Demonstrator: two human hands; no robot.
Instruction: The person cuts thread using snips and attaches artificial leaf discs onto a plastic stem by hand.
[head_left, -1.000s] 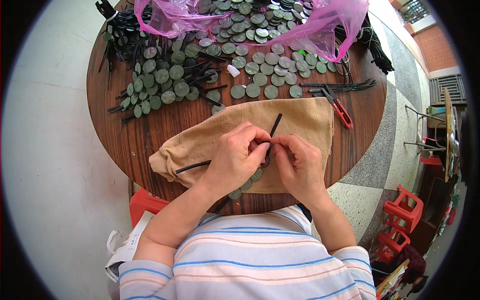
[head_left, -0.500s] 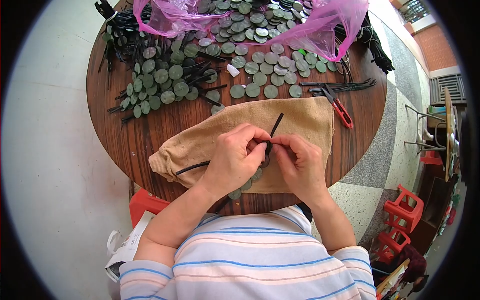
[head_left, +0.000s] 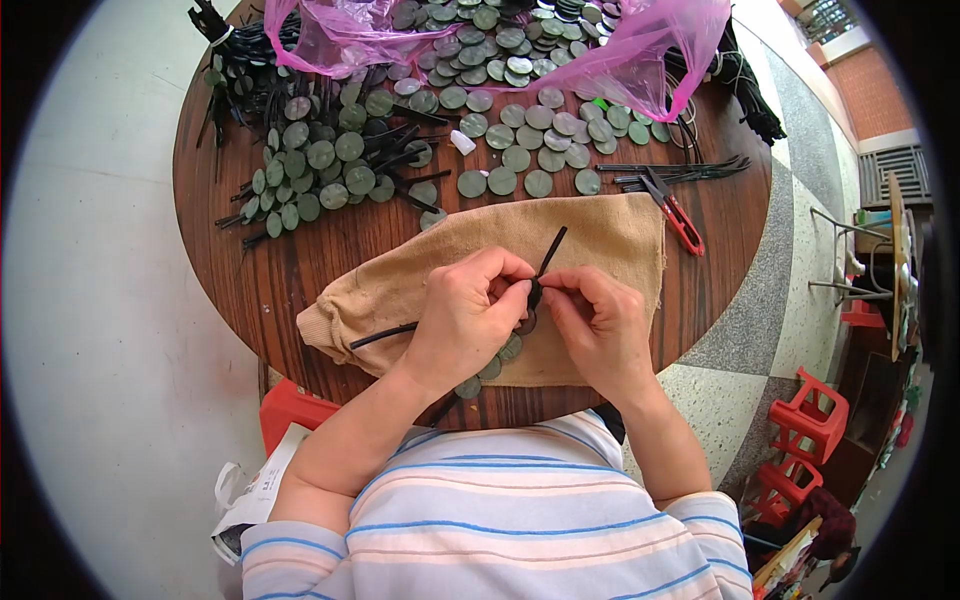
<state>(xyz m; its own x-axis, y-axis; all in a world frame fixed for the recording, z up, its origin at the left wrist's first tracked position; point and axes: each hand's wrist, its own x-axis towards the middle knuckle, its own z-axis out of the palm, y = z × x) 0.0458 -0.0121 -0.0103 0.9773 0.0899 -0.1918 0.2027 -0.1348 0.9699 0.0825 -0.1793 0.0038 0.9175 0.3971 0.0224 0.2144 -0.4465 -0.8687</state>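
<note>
Both hands in close over a black cord with green discs, fingertips nearly meeting.
The left hand (head_left: 472, 310) pinches the black cord (head_left: 553, 250) between thumb and finger; the right hand (head_left: 608, 325) is right up beside it, fingertips at the same dark spot, but I can't tell if they're gripping. One cord end pokes up past the fingers, a few green discs (head_left: 490, 367) hang below, and another black strip (head_left: 383, 335) sticks out left. All this is over a tan cloth (head_left: 430, 265) on the round wood table (head_left: 265, 310). Red-handled snips (head_left: 683, 225) sit by the cloth's right edge, loose discs (head_left: 538, 183) beyond, plus a pink plastic bag (head_left: 690, 40) at the far side.
</note>
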